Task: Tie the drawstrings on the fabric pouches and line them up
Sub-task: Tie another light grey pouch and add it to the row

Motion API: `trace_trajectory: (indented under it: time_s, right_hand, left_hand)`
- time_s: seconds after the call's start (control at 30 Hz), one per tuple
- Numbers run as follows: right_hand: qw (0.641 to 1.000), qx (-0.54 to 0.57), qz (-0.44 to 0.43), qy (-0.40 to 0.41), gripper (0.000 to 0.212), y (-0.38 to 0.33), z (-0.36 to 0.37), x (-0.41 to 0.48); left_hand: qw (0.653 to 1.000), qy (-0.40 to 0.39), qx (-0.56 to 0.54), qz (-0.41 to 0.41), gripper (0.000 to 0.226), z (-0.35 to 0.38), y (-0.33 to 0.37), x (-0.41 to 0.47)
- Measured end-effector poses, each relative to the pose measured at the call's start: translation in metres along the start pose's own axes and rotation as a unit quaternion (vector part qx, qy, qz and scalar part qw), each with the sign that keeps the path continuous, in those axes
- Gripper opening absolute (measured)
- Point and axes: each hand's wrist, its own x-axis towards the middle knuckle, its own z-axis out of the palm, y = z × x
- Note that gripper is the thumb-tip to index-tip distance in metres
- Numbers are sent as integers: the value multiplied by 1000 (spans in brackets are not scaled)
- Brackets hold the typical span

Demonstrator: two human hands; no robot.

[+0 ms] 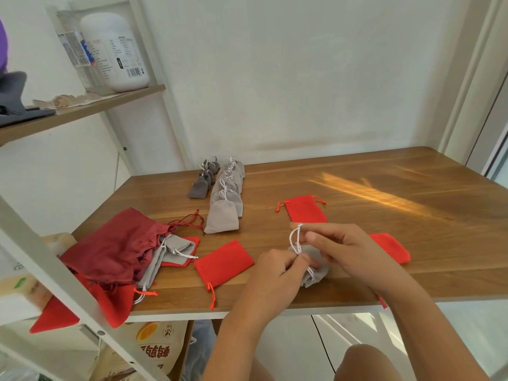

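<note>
Velvety grey pouch (321, 273), thin white cord (294, 239) pinched

Found pale grey on the held pouch (319, 273), white on its drawstring (295, 240). Noted bright red, with matching cords, on the flat pouch (224, 264) nearby; dark red on the large bag (115, 246); brown-grey on the short pouch row (202, 182); pale grey on the longer row (224, 207); streaked warm brown on the wooden table (384, 193).

Near the table's (384, 188) front edge, the left hand (277, 266) pinches a light grey pouch's (319, 273) white drawstring (295, 240) low down, and the right hand (338, 243) pinches it higher. Cinched grey pouches (222, 215) lie in two rows toward the far left corner.
</note>
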Motion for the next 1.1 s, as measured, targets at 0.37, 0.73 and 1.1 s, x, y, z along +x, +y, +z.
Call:
trace_trajectory:
  time_s: [0.37,0.73,1.1]
  right_hand:
    - [997,-42,-53,-29,42,4,0,-6]
    - [988,-64,-72,123,21,1,4,-3]
    - [990,47,-73,109,6,-1,-1,-6]
  left_hand:
    - [998,-45,-18,-51,38,-13,10,0]
    - [994,6,-101,-52,41,-19,13,3]
    - [968,11,-223,-113,29,-30,-1,4]
